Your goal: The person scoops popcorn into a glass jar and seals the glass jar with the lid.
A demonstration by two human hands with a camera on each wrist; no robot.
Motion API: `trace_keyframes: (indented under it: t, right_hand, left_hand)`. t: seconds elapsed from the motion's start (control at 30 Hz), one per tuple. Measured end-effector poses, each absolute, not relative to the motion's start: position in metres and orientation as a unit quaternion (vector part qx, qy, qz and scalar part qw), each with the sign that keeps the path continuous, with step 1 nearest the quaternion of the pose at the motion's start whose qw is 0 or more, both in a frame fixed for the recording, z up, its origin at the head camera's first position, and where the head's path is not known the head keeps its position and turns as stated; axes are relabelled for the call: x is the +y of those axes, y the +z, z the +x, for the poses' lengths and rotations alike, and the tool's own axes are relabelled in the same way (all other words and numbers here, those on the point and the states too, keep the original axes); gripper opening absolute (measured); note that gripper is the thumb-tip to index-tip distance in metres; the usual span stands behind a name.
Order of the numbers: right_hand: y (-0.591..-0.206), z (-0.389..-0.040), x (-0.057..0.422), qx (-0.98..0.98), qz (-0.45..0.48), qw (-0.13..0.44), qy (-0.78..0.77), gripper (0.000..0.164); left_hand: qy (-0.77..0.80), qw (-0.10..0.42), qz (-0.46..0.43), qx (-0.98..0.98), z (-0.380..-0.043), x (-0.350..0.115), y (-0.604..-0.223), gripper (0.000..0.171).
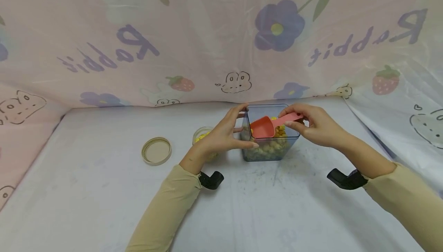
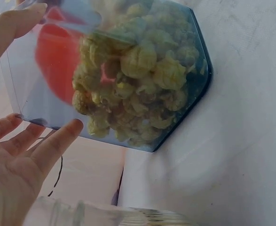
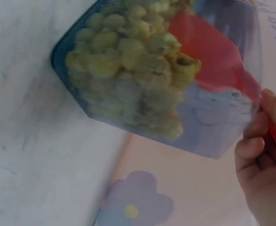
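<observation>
A clear bluish plastic container [image 1: 246, 156] stands on the white-covered table, partly filled with popcorn [image 2: 138, 94]. My left hand [image 1: 221, 135] holds its left side, thumb at the front and fingers spread along the far side. The thumb and fingers of my right hand [image 1: 320, 127] pinch the handle of a red scoop [image 1: 263, 128] at the container's right rim. The scoop's bowl lies inside, toward the left wall and above most of the popcorn. Through the wall in the right wrist view, the scoop [image 3: 208, 52] shows right against the popcorn.
Partly hidden behind my left hand is a clear jar [image 1: 200, 132] with yellow pieces in it. A round beige lid [image 1: 156, 151] lies farther left on the table [image 1: 104, 190]. A patterned cloth [image 1: 204, 52] hangs behind the table.
</observation>
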State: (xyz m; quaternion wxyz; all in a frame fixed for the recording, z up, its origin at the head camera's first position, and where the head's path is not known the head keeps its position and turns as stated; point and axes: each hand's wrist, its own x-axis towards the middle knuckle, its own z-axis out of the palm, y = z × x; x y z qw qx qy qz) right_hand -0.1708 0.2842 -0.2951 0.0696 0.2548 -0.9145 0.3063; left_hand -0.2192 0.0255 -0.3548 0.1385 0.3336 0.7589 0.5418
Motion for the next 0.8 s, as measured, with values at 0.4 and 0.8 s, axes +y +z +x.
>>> trace_keyframes:
  t: [0.4,0.8]
  right_hand:
    - [-0.299,-0.175,0.289,-0.902,0.256,0.032,0.347,0.021]
    - [-0.302,-0.172,0.288,-0.889,0.203,-0.005,0.410,0.021]
  left_hand:
    - [0.544,0.137,0.335,0.757,-0.219,0.024,-0.353,0.107]
    - [0.554,0.144,0.334,0.749,-0.219,0.025,-0.354,0.106]
